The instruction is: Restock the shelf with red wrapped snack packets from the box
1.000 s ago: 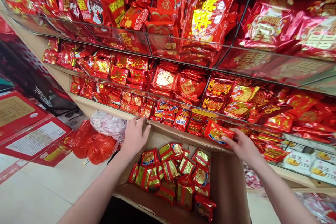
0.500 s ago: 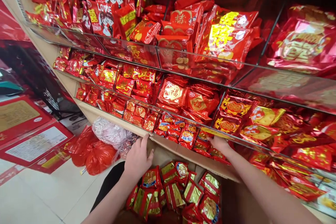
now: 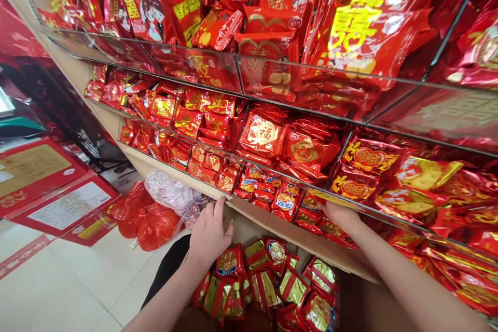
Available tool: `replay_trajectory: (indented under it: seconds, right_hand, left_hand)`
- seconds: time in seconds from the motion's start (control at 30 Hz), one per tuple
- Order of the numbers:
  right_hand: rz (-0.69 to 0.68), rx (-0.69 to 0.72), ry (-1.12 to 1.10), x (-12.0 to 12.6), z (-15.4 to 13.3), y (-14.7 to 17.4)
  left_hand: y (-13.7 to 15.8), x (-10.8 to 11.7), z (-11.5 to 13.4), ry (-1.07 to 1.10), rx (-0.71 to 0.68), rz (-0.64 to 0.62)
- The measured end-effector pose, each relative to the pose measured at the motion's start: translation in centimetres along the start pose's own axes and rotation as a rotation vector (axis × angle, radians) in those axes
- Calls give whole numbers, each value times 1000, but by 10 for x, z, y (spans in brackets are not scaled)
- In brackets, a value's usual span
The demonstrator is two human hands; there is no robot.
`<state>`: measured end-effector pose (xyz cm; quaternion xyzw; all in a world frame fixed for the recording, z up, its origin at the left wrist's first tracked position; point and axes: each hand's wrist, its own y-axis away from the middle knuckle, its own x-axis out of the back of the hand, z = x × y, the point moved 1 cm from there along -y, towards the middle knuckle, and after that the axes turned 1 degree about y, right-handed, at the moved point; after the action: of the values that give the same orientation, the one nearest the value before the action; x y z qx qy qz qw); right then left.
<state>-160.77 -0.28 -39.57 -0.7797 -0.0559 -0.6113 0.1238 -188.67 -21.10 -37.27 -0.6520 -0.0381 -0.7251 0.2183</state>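
Note:
My left hand is at the left corner of an open cardboard box, its fingers stretched against the edge and its thumb held apart. Nothing shows in it. My right hand reaches into a lower shelf bin, beneath a yellow label strip. Its fingers are hidden behind the strip and the red snack packets there. Inside the box, below and between my arms, lie several red and gold snack packets.
Tiered shelves with clear front panels hold red-wrapped sweets and snacks. To the left, red plastic bags and a clear bag lie on the tiled floor. Red cartons stand farther left.
The view has shifted slightly, and the shelves look a little closer. My left hand stays at the box corner. My right hand remains in the same lower bin.

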Motion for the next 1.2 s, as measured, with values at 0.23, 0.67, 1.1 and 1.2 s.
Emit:
replay_trajectory:
  seconds: [0.23, 0.67, 1.1, 1.2]
  right_hand:
    - [-164, -3, 145, 13, 8, 21]
    - [89, 360, -324, 24, -34, 256]
    - [-242, -11, -717, -9, -48, 268]
    - [-166, -113, -963, -10, -74, 252]
  left_hand:
    - [2, 0, -5, 55, -26, 60]
    - [45, -74, 18, 153, -307, -852]
    - [39, -35, 34, 535, -37, -512]
    - [58, -24, 68, 736, 61, -502]
